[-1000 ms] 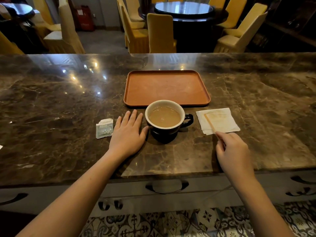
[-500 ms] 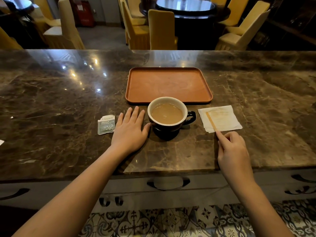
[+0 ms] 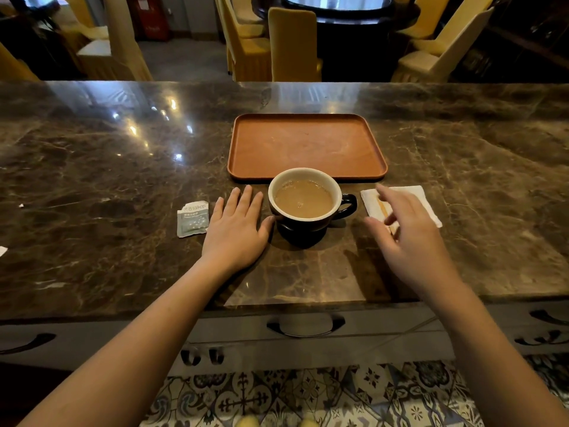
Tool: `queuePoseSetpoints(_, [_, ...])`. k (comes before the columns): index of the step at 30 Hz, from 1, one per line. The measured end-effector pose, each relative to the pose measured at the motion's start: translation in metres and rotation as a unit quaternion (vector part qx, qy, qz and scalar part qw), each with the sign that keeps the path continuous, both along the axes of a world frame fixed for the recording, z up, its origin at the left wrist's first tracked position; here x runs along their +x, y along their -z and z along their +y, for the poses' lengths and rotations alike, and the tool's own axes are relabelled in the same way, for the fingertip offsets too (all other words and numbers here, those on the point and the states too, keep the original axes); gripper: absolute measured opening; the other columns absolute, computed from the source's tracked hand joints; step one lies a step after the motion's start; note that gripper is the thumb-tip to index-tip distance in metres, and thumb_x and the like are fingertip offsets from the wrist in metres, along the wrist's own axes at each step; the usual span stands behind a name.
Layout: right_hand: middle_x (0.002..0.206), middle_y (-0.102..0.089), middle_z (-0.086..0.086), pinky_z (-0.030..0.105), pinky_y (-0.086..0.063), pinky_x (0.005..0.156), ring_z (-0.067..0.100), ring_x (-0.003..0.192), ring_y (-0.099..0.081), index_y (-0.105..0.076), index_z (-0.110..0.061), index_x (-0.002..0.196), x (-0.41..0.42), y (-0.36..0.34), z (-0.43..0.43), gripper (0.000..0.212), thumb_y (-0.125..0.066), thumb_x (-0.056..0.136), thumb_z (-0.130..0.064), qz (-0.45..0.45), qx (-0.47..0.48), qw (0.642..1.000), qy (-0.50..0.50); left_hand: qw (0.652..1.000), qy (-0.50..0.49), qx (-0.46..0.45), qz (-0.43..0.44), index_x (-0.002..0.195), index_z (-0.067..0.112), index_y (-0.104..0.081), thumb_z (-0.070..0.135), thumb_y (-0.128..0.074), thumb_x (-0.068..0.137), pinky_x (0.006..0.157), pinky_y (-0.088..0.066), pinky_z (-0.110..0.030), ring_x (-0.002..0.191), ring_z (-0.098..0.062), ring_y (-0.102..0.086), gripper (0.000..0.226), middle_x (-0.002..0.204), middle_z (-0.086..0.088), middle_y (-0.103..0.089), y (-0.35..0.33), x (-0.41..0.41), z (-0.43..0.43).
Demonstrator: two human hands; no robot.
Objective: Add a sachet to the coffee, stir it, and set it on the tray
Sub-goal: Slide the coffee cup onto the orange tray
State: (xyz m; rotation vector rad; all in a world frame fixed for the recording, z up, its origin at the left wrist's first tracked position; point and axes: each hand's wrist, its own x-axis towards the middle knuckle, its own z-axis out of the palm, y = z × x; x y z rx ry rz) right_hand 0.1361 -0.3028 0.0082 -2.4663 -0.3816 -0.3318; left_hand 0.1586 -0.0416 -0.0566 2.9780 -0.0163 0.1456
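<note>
Right now my left hand lies flat on the dark marble counter, palm down, fingers spread and holding nothing; its thumb reaches toward the base of the cup and looks to be just touching it, though the shadow there makes that hard to judge. I see the cup standing upright on the counter, black outside and white at the rim, filled with pale brown coffee, its handle pointing to my right. It sits just in front of the near edge of the orange tray, not on it, and its rim hides a bit of that edge from my view.

To the left of my left hand, just beside the little finger, a small grey sachet lies flat on the counter with its top edge torn.

My right hand hovers above the counter to the right of the cup, fingers loosely apart and slightly blurred, gripping nothing. Under its fingertips lies a white napkin, and on the napkin I see a thin wooden stir stick, partly covered by my fingers.

Beyond the counter stand yellow-covered chairs around a dark round table.
</note>
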Motion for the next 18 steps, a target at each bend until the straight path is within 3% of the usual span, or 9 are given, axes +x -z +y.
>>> queuePoseSetpoints(2, [0.136, -0.046, -0.001, 0.03, -0.04, 0.092, 0.009, 0.114, -0.044, -0.035, -0.022, 0.138, 0.015, -0.005, 0.009, 0.051, -0.05, 0.091, -0.034, 0.06, 0.013, 0.997, -0.047, 1.0, -0.002, 0.002, 0.001, 0.144, 0.024, -0.006, 0.057, -0.008, 0.087, 0.115, 0.001, -0.042, 0.143, -0.019, 0.002, 0.065, 0.156, -0.002, -0.006, 0.001, 0.001, 0.0])
queuePoseSetpoints(4, [0.135, -0.048, -0.002, 0.022, -0.037, 0.088, 0.003, 0.111, -0.041, -0.041, -0.021, 0.135, 0.029, -0.006, 0.016, 0.044, -0.046, 0.093, -0.034, 0.101, 0.013, 0.992, -0.08, 1.0, -0.001, 0.0, 0.003, 0.144, 0.024, -0.006, 0.057, -0.007, 0.088, 0.116, 0.001, -0.043, 0.143, -0.019, 0.002, 0.065, 0.156, -0.002, -0.005, 0.001, 0.001, 0.0])
queuePoseSetpoints(7, [0.109, -0.06, -0.007, 0.009, -0.036, 0.066, 0.001, 0.088, -0.051, -0.054, -0.022, 0.116, 0.043, -0.006, 0.019, 0.025, -0.045, 0.094, -0.029, 0.116, 0.038, 0.988, -0.09, 1.0, 0.001, -0.001, 0.003, 0.144, 0.024, -0.006, 0.056, -0.007, 0.088, 0.116, 0.001, -0.043, 0.142, -0.018, 0.003, 0.065, 0.156, -0.002, -0.004, 0.001, 0.001, 0.0])
queuePoseSetpoints(9, [0.088, -0.061, -0.011, 0.013, -0.039, 0.058, 0.003, 0.076, -0.056, -0.057, -0.024, 0.104, 0.049, -0.006, 0.019, 0.017, -0.044, 0.095, -0.031, 0.175, 0.085, 0.978, -0.076, 1.0, 0.0, -0.001, 0.002, 0.144, 0.024, -0.006, 0.056, -0.008, 0.088, 0.115, 0.002, -0.043, 0.142, -0.018, 0.003, 0.064, 0.156, -0.002, -0.004, 0.001, 0.001, 0.0])
queuePoseSetpoints(12, [0.076, -0.068, -0.002, 0.022, -0.043, 0.054, 0.01, 0.063, -0.06, -0.061, -0.025, 0.103, 0.054, -0.005, 0.017, 0.021, -0.044, 0.095, -0.035, 0.275, 0.145, 0.946, -0.087, 1.0, -0.001, 0.002, 0.003, 0.144, 0.023, -0.007, 0.055, -0.008, 0.089, 0.115, 0.002, -0.042, 0.143, -0.019, 0.003, 0.064, 0.156, -0.002, -0.005, 0.0, 0.0, -0.001])
queuePoseSetpoints(15, [0.063, -0.068, -0.018, 0.015, -0.044, 0.047, 0.002, 0.052, -0.057, -0.062, -0.033, 0.105, 0.055, -0.004, 0.016, 0.021, -0.044, 0.095, -0.032, 0.3, 0.187, 0.929, -0.109, 1.0, -0.001, 0.002, 0.005, 0.144, 0.023, -0.006, 0.054, -0.008, 0.089, 0.114, 0.004, -0.041, 0.142, -0.018, 0.004, 0.063, 0.156, -0.002, -0.004, -0.001, -0.001, -0.001])
queuePoseSetpoints(18, [0.064, -0.07, -0.016, 0.015, -0.046, 0.049, 0.004, 0.055, -0.057, -0.065, -0.033, 0.108, 0.055, -0.001, 0.013, 0.022, -0.049, 0.093, -0.03, 0.322, 0.231, 0.911, -0.114, 1.0, 0.0, -0.002, 0.004, 0.144, 0.023, -0.006, 0.054, -0.008, 0.089, 0.113, 0.005, -0.04, 0.142, -0.018, 0.004, 0.063, 0.156, -0.002, -0.004, -0.001, -0.001, 0.0])
